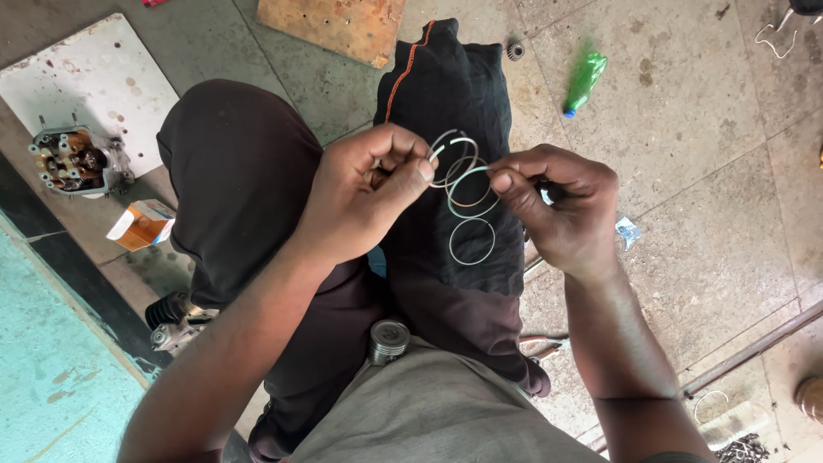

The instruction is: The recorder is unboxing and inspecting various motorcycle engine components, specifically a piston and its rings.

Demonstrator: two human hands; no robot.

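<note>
While both hands work over the lap, there's one white board (90,81) on the floor, one engine part (73,160) on it, one green bottle (585,82), one piston (388,340) between the thighs. Four thin metal rings (470,195), shiny and overlapping: left hand (364,193) and right hand (561,206) each pinch them, one ring lying on the black trouser leg.

The grey tiled floor (703,197) carries a green plastic bottle (585,82) at upper right, a wooden board (334,26) at top, a white panel (90,77) with an engine part (73,161) at its lower edge, a small orange carton (141,225), and a little gear (515,51).
</note>
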